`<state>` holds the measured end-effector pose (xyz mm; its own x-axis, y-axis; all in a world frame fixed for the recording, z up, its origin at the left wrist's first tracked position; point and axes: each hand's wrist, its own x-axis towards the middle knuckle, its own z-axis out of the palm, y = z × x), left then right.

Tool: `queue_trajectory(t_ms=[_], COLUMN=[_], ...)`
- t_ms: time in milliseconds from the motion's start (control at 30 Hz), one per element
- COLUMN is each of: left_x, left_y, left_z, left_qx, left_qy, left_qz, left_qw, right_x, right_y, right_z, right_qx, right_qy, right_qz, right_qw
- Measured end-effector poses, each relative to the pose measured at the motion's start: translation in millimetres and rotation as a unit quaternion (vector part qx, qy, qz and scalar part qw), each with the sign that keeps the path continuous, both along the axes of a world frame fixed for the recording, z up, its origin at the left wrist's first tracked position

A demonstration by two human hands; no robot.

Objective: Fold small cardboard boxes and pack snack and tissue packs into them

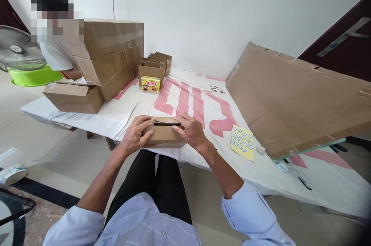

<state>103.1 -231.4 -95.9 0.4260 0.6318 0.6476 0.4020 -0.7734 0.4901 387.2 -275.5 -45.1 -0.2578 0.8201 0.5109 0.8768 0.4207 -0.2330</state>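
A small brown cardboard box (164,136) lies at the table's near edge, right before my body. Its top flaps almost meet, with a dark narrow gap between them. My left hand (137,134) grips the box's left end, fingers on top and thumb along the near side. On the right end, my right hand (190,130) holds it in the same way, its thumb by the gap. What lies inside the box cannot be seen.
Stacked cartons (116,53) and a carton with raised flaps (75,97) stand left, beside a seated person. Behind are a yellow printed box (150,83) and several open boxes (156,64). A large cardboard sheet (298,99) leans at right, near a yellow sticker sheet (242,143).
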Motion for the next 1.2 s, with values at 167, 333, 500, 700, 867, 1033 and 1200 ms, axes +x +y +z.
queue_trajectory(t_ms=[167, 333, 500, 700, 867, 1033, 1200], left_x=[0, 0, 0, 0, 0, -1, -1], left_y=[4, 11, 14, 15, 16, 17, 18], left_z=[3.6, 8.3, 6.7, 4.6, 4.7, 3.1, 2.2], left_qx=[-0.021, -0.029, -0.023, -0.018, -0.006, -0.003, 0.004], left_qy=[0.011, 0.021, 0.02, 0.026, 0.026, 0.029, 0.028], left_qz=[0.002, -0.006, -0.005, 0.002, -0.001, -0.004, -0.005], left_qw=[1.0, 0.999, 1.0, 1.0, 1.0, 1.0, 1.0], right_x=[3, 4, 4, 7, 6, 6, 6], right_y=[18, 37, 52, 60, 64, 69, 76], right_z=[10.2, 11.4, 11.4, 8.1, 6.7, 7.7, 6.6], right_qx=[-0.041, -0.048, -0.029, -0.035, -0.059, -0.11, -0.162], right_qy=[-0.049, -0.074, -0.108, -0.03, 0.011, 0.08, 0.145], right_qz=[0.034, 0.064, 0.083, 0.122, 0.122, 0.108, 0.082], right_qw=[0.997, 0.994, 0.99, 0.991, 0.991, 0.985, 0.972])
